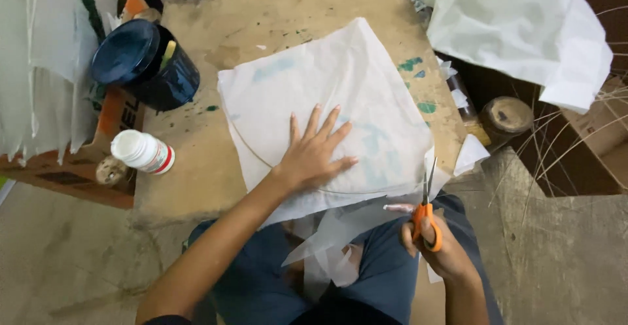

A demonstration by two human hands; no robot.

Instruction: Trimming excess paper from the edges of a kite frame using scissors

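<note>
The left hand (314,151) lies flat with its fingers spread wide, pressing down on a white sheet (327,102) of thin paper on the worn table (196,168). It grips nothing; it just holds the sheet in place. The right hand (438,246) is closed around the orange handles of the scissors (425,210), near the person's knee. The blades point up at the near right edge of the sheet, where a thin strip hangs off. It looks like the cutting step, trimming along that edge. A thin curved line runs across the sheet under the left hand. For the next snip, I think the sheet must stay still and the blades must follow the edge. Cut scraps (333,246) lie in the lap. On the far left sits a dark pot (144,63), and nearer, a white bottle (140,151) lies on its side. More white paper (523,24) is piled far right.
</note>
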